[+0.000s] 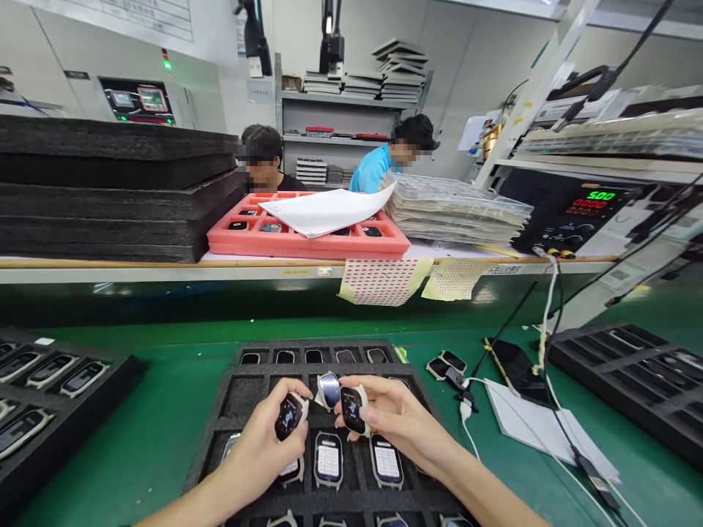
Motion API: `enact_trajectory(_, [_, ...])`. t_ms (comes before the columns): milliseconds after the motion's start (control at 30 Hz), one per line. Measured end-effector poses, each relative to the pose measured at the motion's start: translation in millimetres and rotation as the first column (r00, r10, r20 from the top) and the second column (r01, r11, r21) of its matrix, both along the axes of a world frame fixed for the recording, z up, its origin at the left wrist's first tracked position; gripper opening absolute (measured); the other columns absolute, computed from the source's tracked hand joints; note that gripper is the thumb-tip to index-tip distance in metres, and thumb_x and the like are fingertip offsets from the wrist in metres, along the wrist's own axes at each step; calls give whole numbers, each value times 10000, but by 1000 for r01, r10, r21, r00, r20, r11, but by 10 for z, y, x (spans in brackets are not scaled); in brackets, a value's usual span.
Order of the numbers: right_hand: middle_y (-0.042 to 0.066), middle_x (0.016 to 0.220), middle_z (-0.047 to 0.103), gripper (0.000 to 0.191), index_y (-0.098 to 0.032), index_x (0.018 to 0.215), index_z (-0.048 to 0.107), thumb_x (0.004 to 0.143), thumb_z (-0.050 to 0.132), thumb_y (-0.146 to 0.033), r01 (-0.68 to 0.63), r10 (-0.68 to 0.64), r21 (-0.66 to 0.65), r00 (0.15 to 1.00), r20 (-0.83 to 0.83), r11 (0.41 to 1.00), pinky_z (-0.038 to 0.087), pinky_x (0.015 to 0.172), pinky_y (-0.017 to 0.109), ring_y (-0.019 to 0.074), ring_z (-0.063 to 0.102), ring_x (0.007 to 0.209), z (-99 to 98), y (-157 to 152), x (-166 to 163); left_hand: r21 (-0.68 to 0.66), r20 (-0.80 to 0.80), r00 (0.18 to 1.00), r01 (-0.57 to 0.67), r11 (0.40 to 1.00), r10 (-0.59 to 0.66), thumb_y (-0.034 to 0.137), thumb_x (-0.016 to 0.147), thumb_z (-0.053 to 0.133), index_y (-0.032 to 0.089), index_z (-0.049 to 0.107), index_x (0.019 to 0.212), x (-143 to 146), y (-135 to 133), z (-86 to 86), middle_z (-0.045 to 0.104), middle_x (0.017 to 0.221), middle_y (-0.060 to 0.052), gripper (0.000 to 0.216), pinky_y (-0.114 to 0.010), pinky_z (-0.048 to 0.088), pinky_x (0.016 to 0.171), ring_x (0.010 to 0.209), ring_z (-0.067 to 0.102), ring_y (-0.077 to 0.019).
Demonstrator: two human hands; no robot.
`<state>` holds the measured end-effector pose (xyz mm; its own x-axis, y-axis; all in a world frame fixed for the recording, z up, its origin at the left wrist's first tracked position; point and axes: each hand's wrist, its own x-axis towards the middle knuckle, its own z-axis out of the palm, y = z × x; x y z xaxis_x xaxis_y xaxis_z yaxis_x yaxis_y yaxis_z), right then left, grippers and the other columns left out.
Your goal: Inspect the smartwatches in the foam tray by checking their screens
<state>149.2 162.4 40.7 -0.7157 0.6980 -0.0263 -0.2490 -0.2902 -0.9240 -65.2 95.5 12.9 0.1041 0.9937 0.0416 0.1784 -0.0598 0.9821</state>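
Observation:
My left hand (269, 432) is closed around a smartwatch case (290, 416) with a lit dark screen, its edge gripped between thumb and fingers. A second smartwatch case (353, 410), its screen also lit, is pinched in my right hand (398, 417). Both are raised above a black foam tray (242, 399) divided into compartments. Between my hands, another watch case (329, 390) shows a bright, reflective face. Below them, watch cases with white keypad-like screens (329, 460) lie in the tray's slots. My left forearm and hand hide part of the tray.
Black foam trays with watches stand at left (66, 410) and right (631, 380). Right of the middle tray lie two small watch cases (446, 364), cables, a phone (516, 369) and white paper (554, 432). The shelf holds a pink foam tray (307, 247) and a power supply (565, 212). Two people sit beyond.

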Motion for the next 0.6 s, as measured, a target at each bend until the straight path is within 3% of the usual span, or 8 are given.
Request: enact_trajectory(600, [98, 968, 692, 397, -191, 1168, 654, 782, 738, -235, -3, 2, 20, 999, 39, 1000, 529, 730, 344, 219, 658, 868, 3, -4, -15, 27, -2, 999, -38, 999, 38, 128, 774, 516, 212, 497, 1037, -33, 4, 9, 551, 873, 7, 277, -249, 392, 714, 782, 510, -166])
